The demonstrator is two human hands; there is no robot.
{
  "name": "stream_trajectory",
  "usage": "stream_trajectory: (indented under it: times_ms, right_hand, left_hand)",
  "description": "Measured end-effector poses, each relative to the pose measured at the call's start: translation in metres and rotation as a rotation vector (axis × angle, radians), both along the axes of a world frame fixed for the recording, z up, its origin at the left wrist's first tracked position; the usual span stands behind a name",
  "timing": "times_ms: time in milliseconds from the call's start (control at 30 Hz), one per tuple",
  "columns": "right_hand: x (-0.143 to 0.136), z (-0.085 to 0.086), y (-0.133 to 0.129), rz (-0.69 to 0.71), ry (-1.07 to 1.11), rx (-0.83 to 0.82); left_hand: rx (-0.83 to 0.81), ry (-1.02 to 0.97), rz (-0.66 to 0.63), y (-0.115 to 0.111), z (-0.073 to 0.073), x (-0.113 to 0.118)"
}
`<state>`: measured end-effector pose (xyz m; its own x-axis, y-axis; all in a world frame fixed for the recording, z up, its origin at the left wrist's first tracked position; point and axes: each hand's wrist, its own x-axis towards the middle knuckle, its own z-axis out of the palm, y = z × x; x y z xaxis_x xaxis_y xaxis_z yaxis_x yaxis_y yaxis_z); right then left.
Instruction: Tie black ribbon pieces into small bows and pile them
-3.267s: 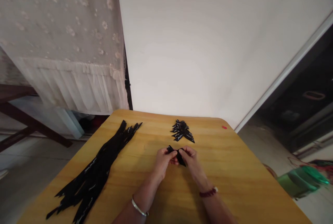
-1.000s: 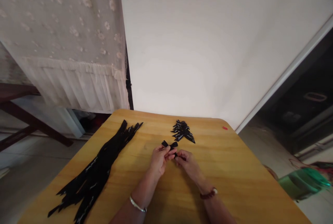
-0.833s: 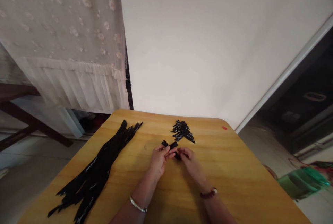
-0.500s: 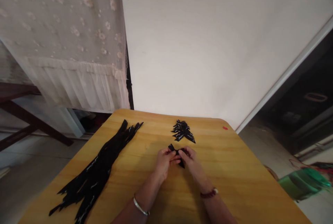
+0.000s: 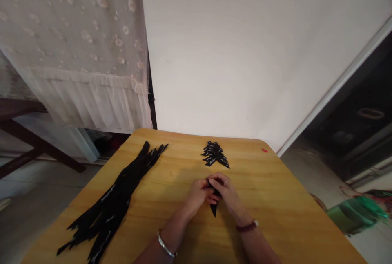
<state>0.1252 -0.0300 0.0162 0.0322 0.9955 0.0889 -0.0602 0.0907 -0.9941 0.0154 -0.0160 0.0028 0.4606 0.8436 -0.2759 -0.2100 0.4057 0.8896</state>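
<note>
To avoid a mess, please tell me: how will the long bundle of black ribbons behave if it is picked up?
The long bundle of black ribbons is probably floppy, since its strips look thin and flat. It may separate when lifted: it fans out at one end, and no tie shows.

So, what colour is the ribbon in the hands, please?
The ribbon is black; the head view shows it.

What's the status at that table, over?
Left fingers, right fingers: gripping black ribbon. Ribbon mostly hidden, one pointed end showing. Small ribbon pile beyond, seemingly not blocking.
</note>
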Motion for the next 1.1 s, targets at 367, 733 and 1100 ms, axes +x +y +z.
stream_trajectory:
  times_ms: [367, 733, 1100]
  right_hand:
    - [0.0008, -0.0098, 0.0028, -0.143, 0.149, -0.123]
    - [0.0018, -0.0096, 0.0072, -0.113, 0.036, 0.000]
    - [-0.0016, -0.0038, 0.0023, -0.042, 0.025, -0.026]
  left_hand:
    - [-0.080, -0.181, 0.259, 0.0088, 0.0006, -0.0065]
    - [-0.059, -0.173, 0.196, 0.0065, 0.0026, -0.0055]
    - [-0.044, -0.141, 0.255, 0.0063, 0.0041, -0.0047]
